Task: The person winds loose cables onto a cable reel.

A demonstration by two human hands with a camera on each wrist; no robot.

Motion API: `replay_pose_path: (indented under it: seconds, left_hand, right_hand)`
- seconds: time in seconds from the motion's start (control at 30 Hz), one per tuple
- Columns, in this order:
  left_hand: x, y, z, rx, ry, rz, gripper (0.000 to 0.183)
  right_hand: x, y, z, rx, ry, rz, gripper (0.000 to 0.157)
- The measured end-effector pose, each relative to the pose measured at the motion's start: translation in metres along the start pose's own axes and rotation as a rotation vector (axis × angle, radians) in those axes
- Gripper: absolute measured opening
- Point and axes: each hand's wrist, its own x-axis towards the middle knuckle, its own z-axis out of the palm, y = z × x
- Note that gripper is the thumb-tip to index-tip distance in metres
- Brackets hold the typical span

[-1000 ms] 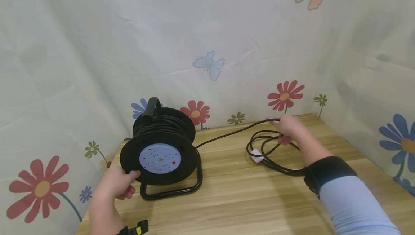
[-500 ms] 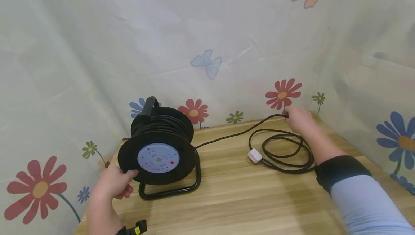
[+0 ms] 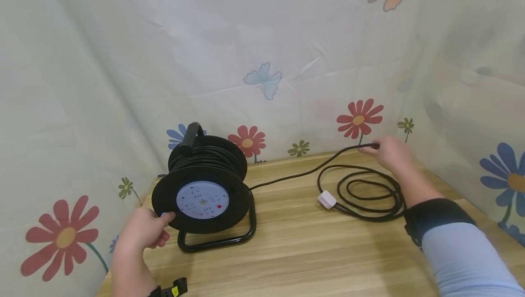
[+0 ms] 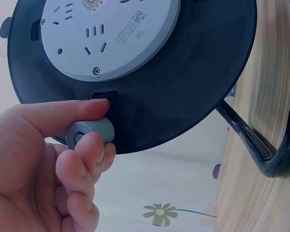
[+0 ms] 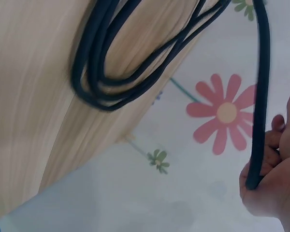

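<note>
At the left in the head view stands a black cable reel [image 3: 239,203] with a pale socket panel [image 3: 203,200] in its face. My left hand [image 3: 143,228] pinches the grey crank knob [image 4: 102,128] near the reel's lower rim, thumb on one side and curled fingers on the other. My right hand [image 3: 391,153] grips the black cable [image 3: 295,176], which runs from the reel across to it, just above the table's back right. Below that hand, loose loops of cable [image 3: 369,217] lie on the table, with a white plug [image 3: 326,199] at their left.
The reel rests on a black tubular stand [image 3: 217,243] and has a carrying handle [image 3: 190,141] on top. Under it is a wood-grain table [image 3: 287,260]. A flower-printed curtain [image 3: 287,115] hangs close behind the table and along both sides.
My right hand has moved to the right with the cable. The loops on the table have spread rightward, and the plug has turned. The left hand stays on the knob.
</note>
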Motion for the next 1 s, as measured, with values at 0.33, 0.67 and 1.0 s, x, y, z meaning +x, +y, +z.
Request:
replay_pose_path:
  seconds: [0.33,0.67,1.0]
  left_hand:
    - [0.000,0.008,-0.006,-0.023,0.017,-0.009,0.045]
    - [-0.002,0.013,-0.013,0.006,0.064,-0.007,0.047]
    - [-0.009,0.024,-0.015,0.007,0.215,-0.007,0.050]
  right_hand:
    - [0.003,0.004,-0.011,-0.037,-0.043,-0.039,0.073]
    - [0.008,0.004,-0.004,-0.069,-0.083,-0.075,0.087]
    - [0.007,-0.013,0.006,-0.064,-0.094,-0.108,0.091]
